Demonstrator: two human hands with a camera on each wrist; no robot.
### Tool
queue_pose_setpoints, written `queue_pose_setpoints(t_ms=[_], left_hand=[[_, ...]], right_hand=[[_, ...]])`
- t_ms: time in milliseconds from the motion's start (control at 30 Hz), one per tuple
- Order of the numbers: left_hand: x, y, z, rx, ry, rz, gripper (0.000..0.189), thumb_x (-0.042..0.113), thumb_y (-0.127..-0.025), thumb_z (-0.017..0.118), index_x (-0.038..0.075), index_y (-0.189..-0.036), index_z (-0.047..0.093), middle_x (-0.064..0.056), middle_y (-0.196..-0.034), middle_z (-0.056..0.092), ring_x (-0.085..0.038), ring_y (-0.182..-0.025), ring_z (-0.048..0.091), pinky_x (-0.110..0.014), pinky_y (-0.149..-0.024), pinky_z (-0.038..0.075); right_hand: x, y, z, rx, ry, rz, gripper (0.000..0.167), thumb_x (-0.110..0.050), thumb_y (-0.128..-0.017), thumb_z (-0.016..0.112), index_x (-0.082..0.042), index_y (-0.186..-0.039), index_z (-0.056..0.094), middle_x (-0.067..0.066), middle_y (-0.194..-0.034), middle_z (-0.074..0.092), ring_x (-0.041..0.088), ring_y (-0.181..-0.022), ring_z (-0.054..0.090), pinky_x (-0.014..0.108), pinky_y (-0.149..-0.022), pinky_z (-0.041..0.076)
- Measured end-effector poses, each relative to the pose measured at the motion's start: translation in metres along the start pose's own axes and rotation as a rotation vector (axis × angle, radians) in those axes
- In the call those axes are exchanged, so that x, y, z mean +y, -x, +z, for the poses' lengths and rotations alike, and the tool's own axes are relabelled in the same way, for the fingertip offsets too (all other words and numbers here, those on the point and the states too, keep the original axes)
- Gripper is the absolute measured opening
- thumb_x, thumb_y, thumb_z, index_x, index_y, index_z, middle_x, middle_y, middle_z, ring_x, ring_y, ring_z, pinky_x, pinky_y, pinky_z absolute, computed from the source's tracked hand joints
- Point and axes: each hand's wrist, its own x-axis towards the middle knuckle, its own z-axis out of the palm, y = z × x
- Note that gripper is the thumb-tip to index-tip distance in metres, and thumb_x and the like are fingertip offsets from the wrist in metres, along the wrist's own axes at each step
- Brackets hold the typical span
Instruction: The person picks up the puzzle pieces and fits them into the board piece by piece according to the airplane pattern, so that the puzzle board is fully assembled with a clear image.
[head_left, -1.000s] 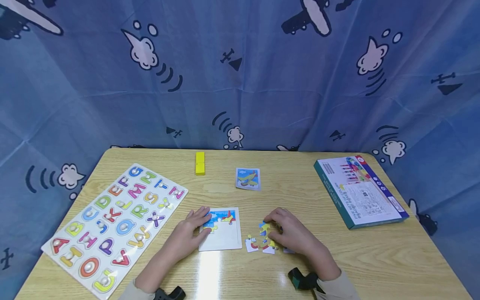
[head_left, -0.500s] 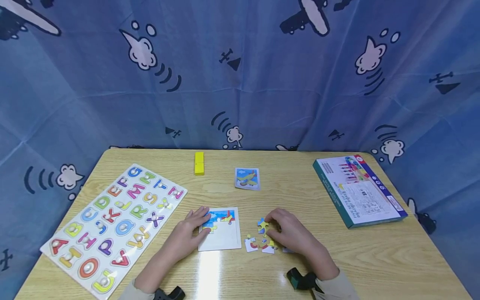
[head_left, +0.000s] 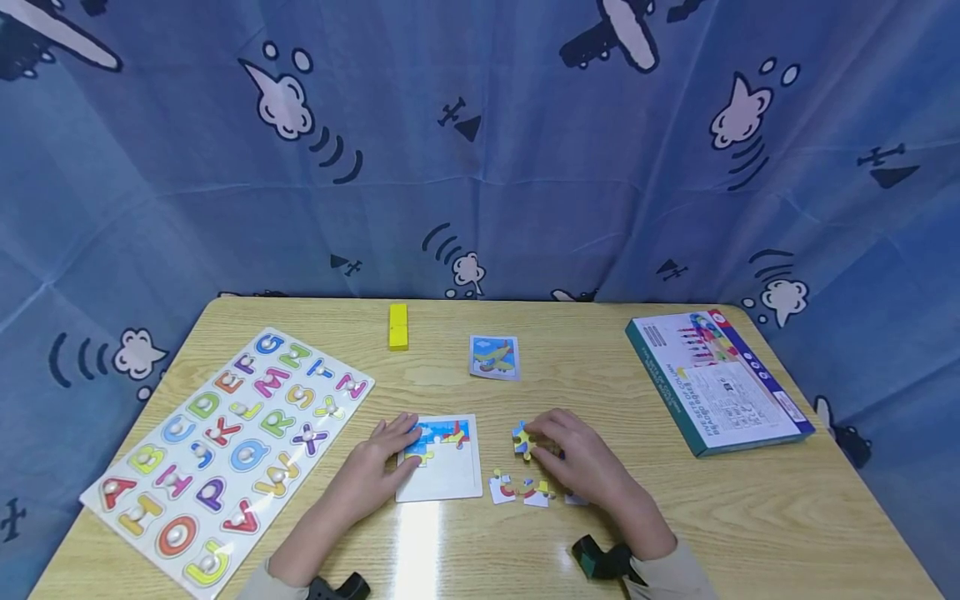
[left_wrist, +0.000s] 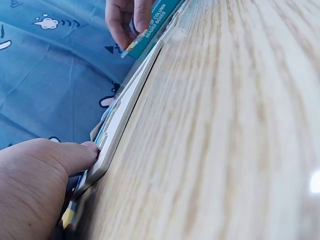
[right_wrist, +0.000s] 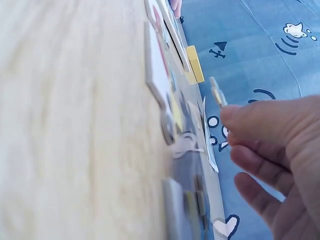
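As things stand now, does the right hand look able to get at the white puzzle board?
Probably yes: nothing visible blocks its way, and the left hand covers only the left part of the white puzzle board. The right hand does hold a puzzle piece, though.

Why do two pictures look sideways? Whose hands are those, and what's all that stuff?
They belong to one person; there's no robot. The wide picture comes from a camera worn on their head, looking forward and down. The two sideways ones come from wrist cameras. The left hand rests on a puzzle board; the right hand pinches a puzzle piece above the table. On the table lie loose pieces, a little airplane card, a letter board, a yellow block and a box.
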Motion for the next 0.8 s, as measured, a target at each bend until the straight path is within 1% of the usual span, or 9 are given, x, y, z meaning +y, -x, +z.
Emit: queue_pose_setpoints(t_ms=[233, 333, 533, 800], left_hand=[[0.0, 0.0, 0.0, -0.002, 0.002, -0.011, 0.043, 0.021, -0.088, 0.068, 0.004, -0.127, 0.06, -0.005, -0.143, 0.048, -0.021, -0.136, 0.039, -0.042, -0.118, 0.023], [0.001, 0.0, -0.001, -0.004, 0.002, -0.016, 0.043, 0.021, -0.088, 0.068, 0.004, -0.127, 0.06, -0.005, -0.143, 0.047, -0.021, -0.136, 0.039, -0.041, -0.118, 0.023], [0.001, 0.0, -0.001, -0.008, 0.004, -0.015, 0.043, 0.022, -0.089, 0.067, 0.004, -0.127, 0.059, -0.005, -0.143, 0.047, -0.02, -0.136, 0.039, -0.041, -0.118, 0.023], [0.001, 0.0, -0.001, -0.013, 0.008, -0.021, 0.043, 0.021, -0.088, 0.067, 0.004, -0.127, 0.059, -0.006, -0.143, 0.047, -0.02, -0.137, 0.038, -0.041, -0.118, 0.023]], right_hand=[[-0.001, -0.001, 0.0, 0.073, 0.006, -0.076, 0.029, -0.013, -0.078, 0.077, -0.011, -0.107, 0.072, -0.002, -0.104, 0.064, 0.014, -0.099, 0.061, 0.031, -0.08, 0.058], [-0.002, -0.002, 0.0, 0.083, -0.014, -0.096, 0.028, -0.014, -0.079, 0.077, -0.012, -0.106, 0.073, -0.002, -0.104, 0.064, 0.013, -0.1, 0.06, 0.031, -0.081, 0.057], [-0.01, -0.005, 0.003, 0.035, -0.044, -0.097, 0.025, -0.016, -0.082, 0.074, -0.015, -0.107, 0.073, -0.005, -0.105, 0.063, 0.01, -0.1, 0.059, 0.028, -0.082, 0.057], [-0.025, -0.012, 0.009, -0.008, -0.06, -0.135, 0.027, -0.02, -0.085, 0.072, -0.015, -0.111, 0.072, -0.005, -0.107, 0.062, 0.009, -0.102, 0.058, 0.027, -0.083, 0.056]])
